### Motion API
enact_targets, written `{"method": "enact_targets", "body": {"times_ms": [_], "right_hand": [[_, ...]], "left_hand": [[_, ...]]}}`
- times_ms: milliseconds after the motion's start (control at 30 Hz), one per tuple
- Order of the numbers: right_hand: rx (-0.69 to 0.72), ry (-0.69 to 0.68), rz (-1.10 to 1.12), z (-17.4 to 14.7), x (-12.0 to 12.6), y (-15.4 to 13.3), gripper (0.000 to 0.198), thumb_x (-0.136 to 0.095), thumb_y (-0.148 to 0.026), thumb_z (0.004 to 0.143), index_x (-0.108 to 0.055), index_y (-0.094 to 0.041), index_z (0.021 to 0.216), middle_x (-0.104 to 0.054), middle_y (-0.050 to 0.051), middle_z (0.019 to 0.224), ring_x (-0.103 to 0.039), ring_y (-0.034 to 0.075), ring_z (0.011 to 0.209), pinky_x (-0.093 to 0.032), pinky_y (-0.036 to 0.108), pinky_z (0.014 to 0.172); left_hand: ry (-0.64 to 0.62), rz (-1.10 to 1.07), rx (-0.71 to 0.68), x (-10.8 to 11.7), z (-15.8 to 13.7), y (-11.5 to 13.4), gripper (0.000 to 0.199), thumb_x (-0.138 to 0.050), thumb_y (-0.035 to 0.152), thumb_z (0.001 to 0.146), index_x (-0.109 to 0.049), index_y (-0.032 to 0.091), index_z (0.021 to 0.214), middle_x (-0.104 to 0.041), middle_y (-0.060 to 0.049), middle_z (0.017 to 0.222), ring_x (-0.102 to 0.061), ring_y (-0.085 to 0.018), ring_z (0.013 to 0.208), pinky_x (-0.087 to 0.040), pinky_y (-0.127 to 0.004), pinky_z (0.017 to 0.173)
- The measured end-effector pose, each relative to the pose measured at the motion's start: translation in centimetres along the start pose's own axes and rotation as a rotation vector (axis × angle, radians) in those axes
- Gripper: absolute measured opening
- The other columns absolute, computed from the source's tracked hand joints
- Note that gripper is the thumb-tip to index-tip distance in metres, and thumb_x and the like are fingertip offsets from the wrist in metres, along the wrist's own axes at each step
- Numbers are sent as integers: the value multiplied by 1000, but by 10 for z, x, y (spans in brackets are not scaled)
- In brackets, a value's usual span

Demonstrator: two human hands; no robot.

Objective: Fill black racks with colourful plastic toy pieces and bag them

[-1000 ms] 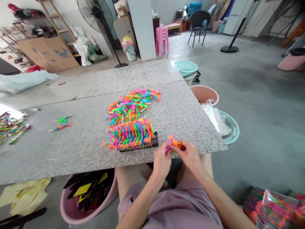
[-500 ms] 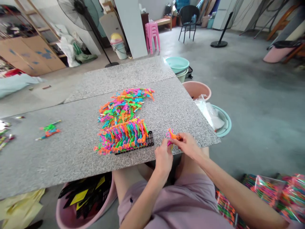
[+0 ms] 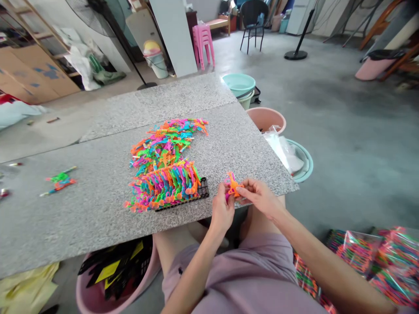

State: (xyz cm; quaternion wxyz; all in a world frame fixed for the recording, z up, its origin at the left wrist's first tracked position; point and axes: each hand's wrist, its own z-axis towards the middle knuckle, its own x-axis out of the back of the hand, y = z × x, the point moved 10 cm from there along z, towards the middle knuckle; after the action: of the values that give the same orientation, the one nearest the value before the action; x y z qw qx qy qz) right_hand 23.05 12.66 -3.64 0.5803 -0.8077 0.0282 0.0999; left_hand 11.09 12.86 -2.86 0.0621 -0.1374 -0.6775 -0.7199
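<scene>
While the left hand (image 3: pixel 223 210) and right hand (image 3: pixel 260 197) are pinching pink and orange toys (image 3: pixel 233 188) in closed fingertips near the edge of the table (image 3: pixel 242 144), beside the black rack (image 3: pixel 204 188), light pressure is seemingly serving best, contact being partly hidden.

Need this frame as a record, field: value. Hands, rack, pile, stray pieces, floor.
left hand: pinching small orange and pink plastic pieces
right hand: thumb and fingers on the same pieces
rack: black rack near table's front edge, filled with a packed multicoloured row; black grid shows at right end
pile: loose multicoloured pile, behind the row
stray pieces: small cluster, left of the rack
floor: pink tub holding black and yellow items
</scene>
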Motion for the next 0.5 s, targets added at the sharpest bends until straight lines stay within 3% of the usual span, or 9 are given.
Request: {"method": "enact_targets", "body": {"times_ms": [133,267,400,500], "right_hand": [[130,77,-215,-1,12,-4,31,-72,-48,72,-63,-18,68,-61,0,63,-55,13,57,-44,24,52],[119,127,-219,-2,15,-2,29,-75,-43,69,-64,-18,80,-66,1,66,-59,16,60,-45,26,56],[146,68,-254,-13,6,-16,30,-72,-32,71,-55,-21,93,-71,2,75,-65,18,68,-48,28,63],[261,158,-461,-26,14,-38,14,-65,-30,79,-58,-20,86,-71,5,81,-65,18,72,-48,28,64]], "left_hand": [[-18,-72,-3,0,-2,2,12,-60,18,81,-65,17,91,-65,-6,90,-62,-19,85,-50,-26,74],[-103,-194,55,-3,-4,8,28,-72,23,73,-70,16,100,-68,-6,96,-63,-19,85,-52,-26,73],[34,-344,232,13,-5,-6,30,-73,43,77,-72,13,76,-63,-1,67,-55,-12,64,-45,-20,60],[76,-384,302,18,-9,-14,37,-71,50,77,-69,14,71,-57,2,60,-50,-9,56,-43,-19,55]]}}
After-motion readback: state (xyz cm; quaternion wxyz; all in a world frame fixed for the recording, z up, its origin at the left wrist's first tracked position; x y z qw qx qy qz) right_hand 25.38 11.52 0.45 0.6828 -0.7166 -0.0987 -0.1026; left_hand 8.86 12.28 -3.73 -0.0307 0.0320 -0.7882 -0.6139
